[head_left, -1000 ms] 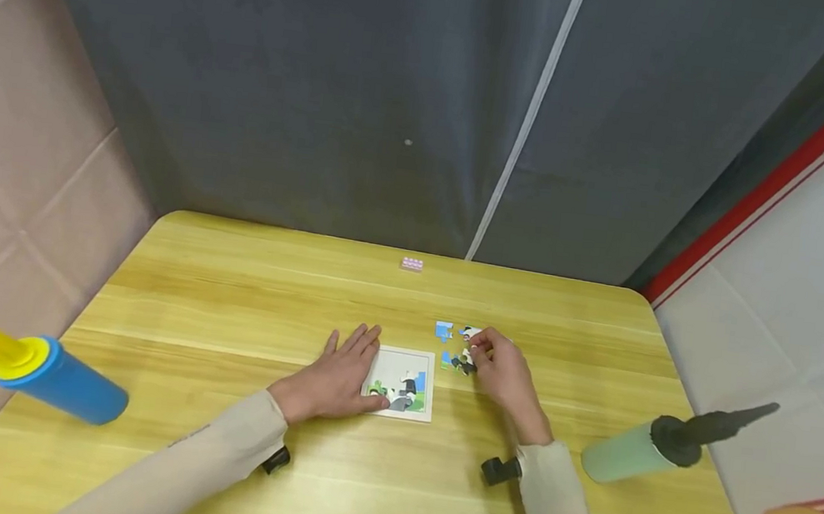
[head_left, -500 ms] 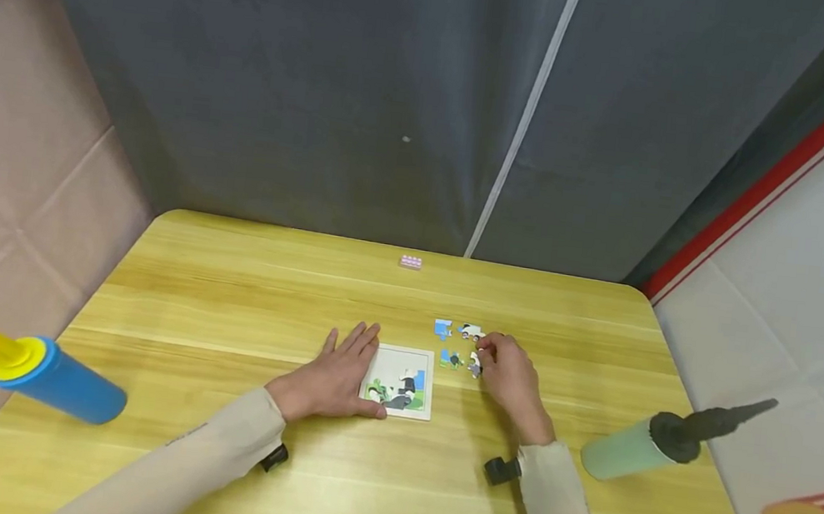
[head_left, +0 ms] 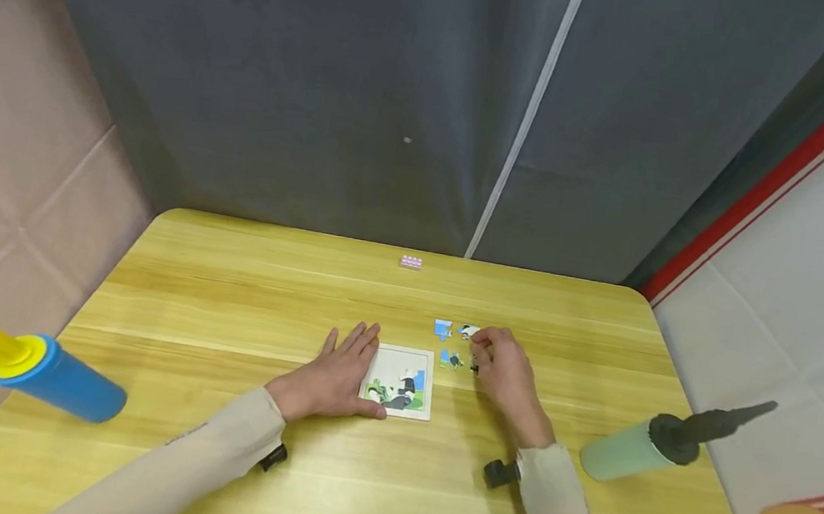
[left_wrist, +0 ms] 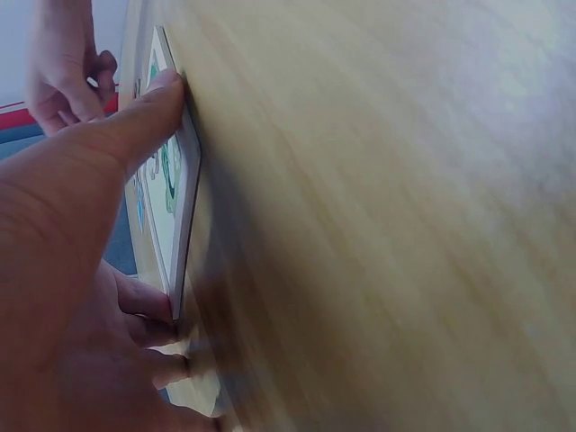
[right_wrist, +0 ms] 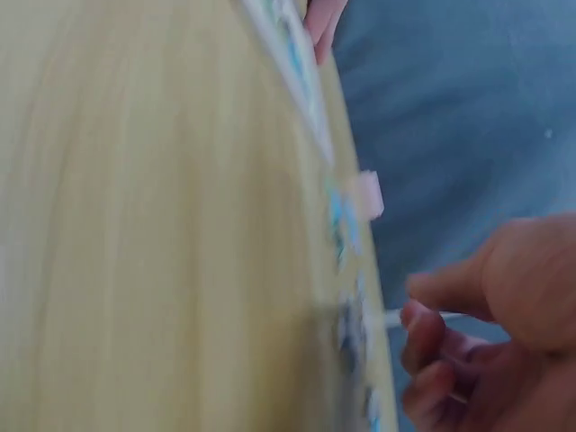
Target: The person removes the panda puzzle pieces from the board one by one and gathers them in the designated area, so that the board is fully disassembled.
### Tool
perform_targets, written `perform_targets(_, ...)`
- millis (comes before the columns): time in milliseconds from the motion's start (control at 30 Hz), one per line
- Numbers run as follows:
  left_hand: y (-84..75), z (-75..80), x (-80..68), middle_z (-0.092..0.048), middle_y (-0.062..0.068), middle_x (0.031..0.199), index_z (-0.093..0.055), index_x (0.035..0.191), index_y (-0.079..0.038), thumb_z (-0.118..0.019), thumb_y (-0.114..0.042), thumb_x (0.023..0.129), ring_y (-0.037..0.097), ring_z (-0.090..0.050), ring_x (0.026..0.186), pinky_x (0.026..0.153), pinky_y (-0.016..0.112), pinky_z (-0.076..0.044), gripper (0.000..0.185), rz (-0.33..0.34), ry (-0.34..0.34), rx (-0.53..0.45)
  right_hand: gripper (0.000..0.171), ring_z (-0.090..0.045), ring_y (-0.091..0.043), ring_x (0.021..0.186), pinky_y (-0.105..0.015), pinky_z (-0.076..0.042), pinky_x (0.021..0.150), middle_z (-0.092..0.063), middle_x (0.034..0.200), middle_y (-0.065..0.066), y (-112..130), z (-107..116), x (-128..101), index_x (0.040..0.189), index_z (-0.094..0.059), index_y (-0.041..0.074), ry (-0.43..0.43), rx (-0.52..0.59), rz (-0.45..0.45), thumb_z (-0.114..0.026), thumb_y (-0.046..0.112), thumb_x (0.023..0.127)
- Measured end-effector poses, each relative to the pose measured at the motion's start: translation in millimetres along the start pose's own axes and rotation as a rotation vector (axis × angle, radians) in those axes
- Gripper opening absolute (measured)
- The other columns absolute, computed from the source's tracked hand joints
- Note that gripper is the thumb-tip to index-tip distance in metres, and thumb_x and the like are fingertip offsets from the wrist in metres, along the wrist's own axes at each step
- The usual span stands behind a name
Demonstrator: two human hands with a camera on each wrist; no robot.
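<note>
Nearest on the tabletop (head_left: 226,304), the left hand (head_left: 329,381) lies flat, fingers (head_left: 353,343) straight and together, thumb on the puzzle tray (head_left: 399,411) (a few pieces already sit inside, lower part filled). Just right, the right hand (head_left: 508,374) has its fingers curled, pinching a puzzle piece (head_left: 474,366). Beyond lie loose pieces (head_left: 443,328), and farther back a pink block (head_left: 411,262).
</note>
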State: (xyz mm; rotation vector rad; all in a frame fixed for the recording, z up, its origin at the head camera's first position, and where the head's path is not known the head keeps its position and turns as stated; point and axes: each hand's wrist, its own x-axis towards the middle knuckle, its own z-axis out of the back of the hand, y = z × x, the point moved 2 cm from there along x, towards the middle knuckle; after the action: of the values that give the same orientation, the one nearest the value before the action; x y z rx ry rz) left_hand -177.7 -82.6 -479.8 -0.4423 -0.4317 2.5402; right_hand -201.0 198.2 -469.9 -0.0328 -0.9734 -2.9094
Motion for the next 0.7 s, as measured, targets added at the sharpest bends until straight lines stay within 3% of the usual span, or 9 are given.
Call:
perform_targets(233,0.3,-0.4,0.5,-0.009,0.02,0.18,-0.023,0.167,0.006,-0.075,-0.069,0.088,0.041,-0.008,0.169,0.133,0.073,-0.011,0.121,0.004,-0.002,-0.008,0.013,-0.06,-0.014,0.085,-0.034,-0.054,0.079,-0.068,0.1,-0.001,34.1,-16.0,-12.7,0.109,-0.077,0.008,0.182,-0.022,0.158,-0.077,0.014,0.098)
perform_targets(400,0.3,-1.1,2.0,-0.01,0.02,0.18,-0.023,0.167,0.006,-0.074,-0.071,0.088,0.041,-0.008,0.169,0.132,0.073,-0.012,0.121,-0.001,-0.007,0.006,0.022,-0.056,-0.013,0.085,-0.033,-0.053,0.078,-0.063,0.101,0.0,48.6,-28.0,-18.3,0.113,-0.076,0.01,0.302,-0.104,0.178,-0.082,0.022,0.095)
perform_targets(700,1.0,-1.0,0.9,-0.009,0.019,0.181,-0.023,0.167,0.006,-0.074,-0.071,0.088,0.041,-0.007,0.169,0.132,0.073,-0.012,0.121,0.003,-0.003,0.005,0.023,-0.05,-0.015,0.078,-0.027,-0.041,0.067,-0.054,0.096,0.0,54.8,-32.4,-14.4,0.103,-0.065,0.011,0.38,-0.116,0.166,-0.084,0.021,0.093)
